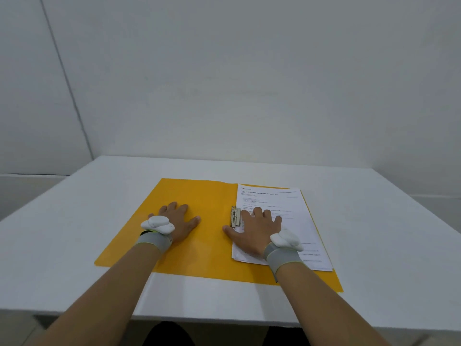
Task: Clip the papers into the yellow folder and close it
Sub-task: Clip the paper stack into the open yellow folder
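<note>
The yellow folder (204,196) lies open and flat on the white table. A stack of white printed papers (287,211) rests on its right half. A metal clip (235,216) sits along the papers' left edge, near the folder's spine. My left hand (178,219) lies flat with fingers spread on the bare left half of the folder. Palm down on the papers just right of the clip, my right hand (254,229) has its fingers apart and its thumb reaching onto the yellow. Both wrists carry grey bands with white devices.
The white table (74,221) ends at a near edge close to my body and at a far edge before a plain grey wall (224,83). Nothing else stands on the table around the folder.
</note>
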### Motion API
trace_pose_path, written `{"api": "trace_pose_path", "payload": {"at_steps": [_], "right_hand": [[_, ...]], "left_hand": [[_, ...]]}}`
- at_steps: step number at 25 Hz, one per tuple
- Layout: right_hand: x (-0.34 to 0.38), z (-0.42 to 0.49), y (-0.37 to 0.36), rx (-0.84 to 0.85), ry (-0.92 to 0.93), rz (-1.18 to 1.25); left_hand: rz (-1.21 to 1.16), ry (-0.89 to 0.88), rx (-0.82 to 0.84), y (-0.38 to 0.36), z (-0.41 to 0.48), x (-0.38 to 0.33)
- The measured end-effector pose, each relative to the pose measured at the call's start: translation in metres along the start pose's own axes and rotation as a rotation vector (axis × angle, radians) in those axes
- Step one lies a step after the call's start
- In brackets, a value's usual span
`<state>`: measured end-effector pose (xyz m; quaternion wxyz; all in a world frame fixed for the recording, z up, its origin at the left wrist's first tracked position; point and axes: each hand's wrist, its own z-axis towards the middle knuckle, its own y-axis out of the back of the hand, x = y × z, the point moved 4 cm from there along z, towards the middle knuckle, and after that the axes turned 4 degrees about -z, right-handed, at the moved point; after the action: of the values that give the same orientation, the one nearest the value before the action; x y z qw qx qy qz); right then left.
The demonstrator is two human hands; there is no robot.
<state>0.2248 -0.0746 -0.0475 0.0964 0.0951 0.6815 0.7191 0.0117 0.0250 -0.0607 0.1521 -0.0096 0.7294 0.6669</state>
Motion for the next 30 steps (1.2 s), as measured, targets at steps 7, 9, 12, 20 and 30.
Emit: {"api": "trace_pose_path", "payload": {"at_steps": [7, 9, 12, 20, 30], "right_hand": [[0.025, -0.004, -0.004, -0.035, 0.013, 0.021], [0.024, -0.003, -0.003, -0.020, 0.019, 0.013], [0.022, -0.001, 0.001, -0.008, 0.046, 0.026], [-0.011, -0.006, 0.009, 0.058, 0.050, 0.097], [-0.019, -0.007, 0.006, 0.122, 0.053, 0.021]], "left_hand": [[0.012, 0.056, -0.119, 0.002, -0.027, 0.013], [0.023, 0.109, -0.155, 0.002, -0.029, 0.013], [0.038, 0.232, -0.146, 0.005, -0.031, 0.017], [0.002, 0.453, -0.130, 0.016, -0.050, 0.033], [-0.073, 0.477, -0.056, 0.021, -0.064, 0.020]]}}
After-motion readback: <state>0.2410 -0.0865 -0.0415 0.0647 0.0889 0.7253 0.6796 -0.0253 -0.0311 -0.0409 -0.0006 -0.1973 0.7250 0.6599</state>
